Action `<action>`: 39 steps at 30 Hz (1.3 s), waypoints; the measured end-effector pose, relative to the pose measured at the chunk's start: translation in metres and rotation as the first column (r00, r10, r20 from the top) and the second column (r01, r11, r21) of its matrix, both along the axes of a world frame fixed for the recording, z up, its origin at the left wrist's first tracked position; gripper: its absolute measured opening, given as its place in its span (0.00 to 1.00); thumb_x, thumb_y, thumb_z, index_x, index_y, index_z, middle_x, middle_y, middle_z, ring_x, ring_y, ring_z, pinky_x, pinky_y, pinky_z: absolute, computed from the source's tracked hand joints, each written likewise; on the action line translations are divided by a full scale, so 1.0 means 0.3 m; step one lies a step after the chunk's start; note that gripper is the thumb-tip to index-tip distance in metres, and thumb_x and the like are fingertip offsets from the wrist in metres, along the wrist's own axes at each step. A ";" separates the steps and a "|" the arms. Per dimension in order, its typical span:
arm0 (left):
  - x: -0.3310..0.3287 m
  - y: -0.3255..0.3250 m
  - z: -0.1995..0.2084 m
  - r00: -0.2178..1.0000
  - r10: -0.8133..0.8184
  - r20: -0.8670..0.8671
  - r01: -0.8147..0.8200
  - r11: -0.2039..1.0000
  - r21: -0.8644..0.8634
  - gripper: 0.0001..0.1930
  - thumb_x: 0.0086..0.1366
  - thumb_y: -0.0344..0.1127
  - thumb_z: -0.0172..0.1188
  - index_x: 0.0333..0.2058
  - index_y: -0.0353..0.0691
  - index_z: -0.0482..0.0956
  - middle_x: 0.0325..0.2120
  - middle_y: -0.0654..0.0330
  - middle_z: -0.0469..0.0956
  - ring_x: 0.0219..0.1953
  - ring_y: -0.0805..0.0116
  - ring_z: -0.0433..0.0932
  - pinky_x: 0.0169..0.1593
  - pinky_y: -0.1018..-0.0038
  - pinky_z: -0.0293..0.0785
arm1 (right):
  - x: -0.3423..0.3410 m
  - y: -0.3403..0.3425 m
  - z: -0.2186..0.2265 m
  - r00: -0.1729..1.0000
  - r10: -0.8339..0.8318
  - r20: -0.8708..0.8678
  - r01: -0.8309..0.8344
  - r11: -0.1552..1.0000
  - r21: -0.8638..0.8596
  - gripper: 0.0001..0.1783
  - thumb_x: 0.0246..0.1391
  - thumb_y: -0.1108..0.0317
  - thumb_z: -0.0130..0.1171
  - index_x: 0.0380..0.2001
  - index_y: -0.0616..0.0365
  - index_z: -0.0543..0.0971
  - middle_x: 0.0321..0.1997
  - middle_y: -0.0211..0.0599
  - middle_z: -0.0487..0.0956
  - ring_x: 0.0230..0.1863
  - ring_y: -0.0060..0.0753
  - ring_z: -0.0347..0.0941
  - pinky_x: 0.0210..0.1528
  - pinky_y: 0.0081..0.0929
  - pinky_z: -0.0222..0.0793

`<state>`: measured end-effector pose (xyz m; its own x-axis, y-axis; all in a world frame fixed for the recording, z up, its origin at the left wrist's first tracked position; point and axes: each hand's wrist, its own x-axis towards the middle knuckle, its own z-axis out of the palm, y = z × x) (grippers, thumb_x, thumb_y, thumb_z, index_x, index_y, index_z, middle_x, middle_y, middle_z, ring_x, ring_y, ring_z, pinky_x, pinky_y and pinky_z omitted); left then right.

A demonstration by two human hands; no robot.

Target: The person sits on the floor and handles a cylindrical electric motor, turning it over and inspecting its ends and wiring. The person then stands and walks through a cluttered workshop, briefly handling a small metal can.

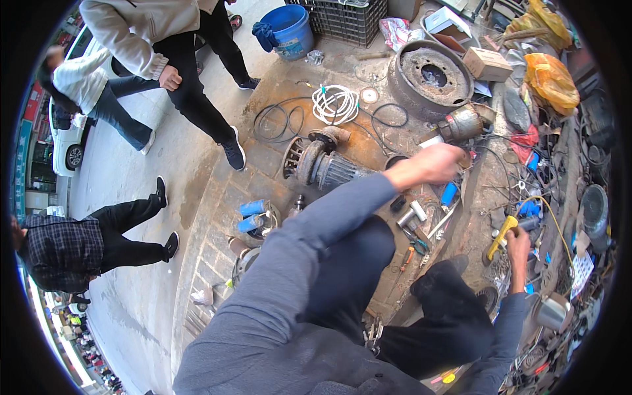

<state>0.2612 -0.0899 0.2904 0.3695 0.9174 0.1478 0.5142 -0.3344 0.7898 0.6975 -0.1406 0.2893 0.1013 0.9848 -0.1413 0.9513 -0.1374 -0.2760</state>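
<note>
My left arm reaches across the middle of the view. My left hand point(436, 163) is closed, its fingertips hidden, beside a small rusty motor point(463, 123); what it holds, if anything, I cannot make out. At the right, my right hand point(518, 246) is closed round a yellow tool point(503, 236) with a long, bent body; its exact kind is unclear. Below my left forearm lie a blue cylinder point(449, 193), a silver cylinder point(418, 210) and pliers point(416, 242). A large grey pump motor point(332, 169) lies just left of my left hand.
A rusty wheel rim point(431, 76), coiled white hose point(336, 105) and blue bucket point(289, 33) stand farther off. Scrap, wires and a yellow cord point(556, 220) crowd the right side. Blue capacitor-like cylinders point(252, 216) lie left. Several people stand on the pavement point(148, 217).
</note>
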 end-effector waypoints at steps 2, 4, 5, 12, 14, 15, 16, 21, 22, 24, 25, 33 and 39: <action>-0.194 -0.145 -0.023 0.971 0.230 0.071 -0.219 0.967 -0.133 0.16 0.68 0.39 0.57 0.48 0.36 0.83 0.44 0.43 0.85 0.49 0.46 0.84 0.55 0.56 0.79 | -0.021 -0.140 0.008 0.999 -0.047 -0.017 0.045 0.997 -0.061 0.20 0.60 0.63 0.61 0.47 0.68 0.85 0.41 0.55 0.88 0.41 0.48 0.86 0.47 0.42 0.79; -0.351 -0.325 -0.104 0.893 0.432 0.129 -0.402 0.893 -0.204 0.17 0.68 0.40 0.59 0.48 0.35 0.84 0.44 0.47 0.86 0.47 0.52 0.85 0.53 0.60 0.79 | -0.023 -0.250 0.005 0.959 -0.249 -0.133 0.217 0.953 -0.212 0.19 0.58 0.62 0.63 0.44 0.68 0.86 0.37 0.51 0.88 0.36 0.38 0.86 0.44 0.37 0.79; -0.415 -0.424 -0.159 0.846 0.516 0.131 -0.480 0.846 -0.232 0.17 0.68 0.39 0.59 0.49 0.35 0.84 0.43 0.48 0.87 0.45 0.56 0.86 0.52 0.63 0.80 | -0.026 -0.305 -0.011 0.920 -0.347 -0.182 0.292 0.917 -0.270 0.18 0.58 0.62 0.63 0.42 0.68 0.87 0.34 0.49 0.87 0.35 0.36 0.85 0.44 0.39 0.79; -0.618 -0.995 -0.510 0.582 0.788 0.202 -0.458 0.522 -0.719 0.14 0.70 0.29 0.57 0.51 0.30 0.81 0.39 0.55 0.87 0.35 0.71 0.85 0.41 0.76 0.80 | -0.024 -0.760 -0.139 0.985 -0.169 -0.018 0.163 0.968 -0.190 0.18 0.58 0.59 0.63 0.36 0.67 0.86 0.30 0.50 0.86 0.34 0.40 0.84 0.42 0.42 0.77; -0.635 -1.095 -0.551 0.540 0.818 0.200 -0.466 0.488 -0.738 0.14 0.71 0.29 0.56 0.52 0.30 0.81 0.39 0.54 0.87 0.35 0.71 0.85 0.40 0.76 0.80 | -0.047 -0.860 -0.190 0.983 -0.185 -0.002 0.179 0.957 -0.230 0.18 0.58 0.59 0.63 0.35 0.67 0.86 0.30 0.50 0.86 0.34 0.40 0.84 0.42 0.42 0.77; -0.642 -1.135 -0.563 0.513 0.835 0.201 -0.471 0.469 -0.747 0.14 0.71 0.29 0.55 0.52 0.29 0.80 0.39 0.54 0.87 0.35 0.72 0.85 0.40 0.76 0.80 | -0.061 -0.901 -0.215 0.982 -0.186 -0.003 0.180 0.953 -0.244 0.18 0.58 0.59 0.63 0.35 0.67 0.86 0.30 0.50 0.86 0.34 0.40 0.84 0.42 0.42 0.77; -0.648 -1.162 -0.572 0.490 0.848 0.199 -0.451 0.443 -0.775 0.15 0.71 0.29 0.55 0.52 0.29 0.80 0.40 0.54 0.88 0.36 0.72 0.85 0.40 0.76 0.80 | -0.071 -0.921 -0.233 0.981 -0.192 -0.007 0.184 0.949 -0.257 0.18 0.58 0.59 0.63 0.35 0.67 0.86 0.30 0.50 0.86 0.34 0.41 0.84 0.42 0.42 0.77; -0.648 -1.231 -0.596 0.526 0.842 0.118 -0.475 0.406 -0.780 0.15 0.71 0.29 0.54 0.52 0.30 0.80 0.38 0.54 0.88 0.35 0.70 0.86 0.39 0.75 0.81 | -0.164 -0.954 -0.309 0.981 -0.187 -0.059 0.163 0.944 -0.286 0.18 0.57 0.59 0.63 0.33 0.68 0.86 0.29 0.51 0.86 0.33 0.42 0.84 0.42 0.43 0.78; -0.644 -1.237 -0.602 0.543 0.834 0.097 -0.485 0.406 -0.774 0.15 0.71 0.30 0.55 0.52 0.30 0.80 0.38 0.53 0.88 0.36 0.70 0.86 0.39 0.75 0.81 | -0.185 -0.959 -0.316 0.972 -0.227 -0.062 0.200 0.935 -0.294 0.18 0.56 0.59 0.64 0.32 0.68 0.86 0.28 0.50 0.86 0.33 0.43 0.85 0.40 0.43 0.78; -0.639 -1.244 -0.616 0.536 0.843 0.048 -0.479 0.351 -0.804 0.15 0.72 0.32 0.57 0.51 0.30 0.81 0.39 0.52 0.88 0.37 0.70 0.86 0.40 0.75 0.81 | -0.220 -0.953 -0.321 0.920 -0.347 -0.184 0.255 0.884 -0.392 0.15 0.56 0.63 0.64 0.33 0.67 0.87 0.26 0.45 0.86 0.26 0.38 0.85 0.31 0.37 0.80; -0.641 -1.245 -0.623 0.581 0.814 0.020 -0.511 0.383 -0.770 0.14 0.70 0.32 0.58 0.50 0.31 0.83 0.39 0.52 0.88 0.38 0.68 0.86 0.42 0.73 0.81 | -0.231 -0.947 -0.323 0.846 -0.461 -0.268 0.311 0.835 -0.454 0.14 0.56 0.64 0.63 0.34 0.66 0.87 0.26 0.43 0.85 0.24 0.36 0.84 0.29 0.34 0.80; -0.768 -1.228 -0.630 0.741 0.425 -0.520 -0.668 0.542 -0.509 0.19 0.69 0.44 0.59 0.49 0.35 0.83 0.44 0.44 0.86 0.51 0.46 0.84 0.55 0.57 0.77 | -0.297 -0.772 -0.619 0.930 -0.232 -0.287 0.110 0.916 -0.385 0.21 0.54 0.54 0.64 0.37 0.65 0.86 0.34 0.62 0.84 0.41 0.58 0.85 0.46 0.48 0.77; -0.768 -1.079 -0.639 0.792 0.279 -0.543 -0.587 0.592 -0.552 0.19 0.68 0.43 0.61 0.49 0.34 0.83 0.44 0.45 0.87 0.50 0.47 0.85 0.55 0.59 0.78 | -0.416 -0.526 -0.772 0.842 -0.118 -0.526 -0.092 0.930 -0.356 0.21 0.55 0.55 0.62 0.39 0.64 0.87 0.38 0.58 0.86 0.45 0.56 0.85 0.48 0.46 0.77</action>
<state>0.0308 -0.4136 0.0988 -0.2209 0.7581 -0.6137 0.7356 0.5426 0.4056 0.5726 -0.2984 0.0577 -0.0803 0.8549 -0.5126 0.6673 -0.3359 -0.6647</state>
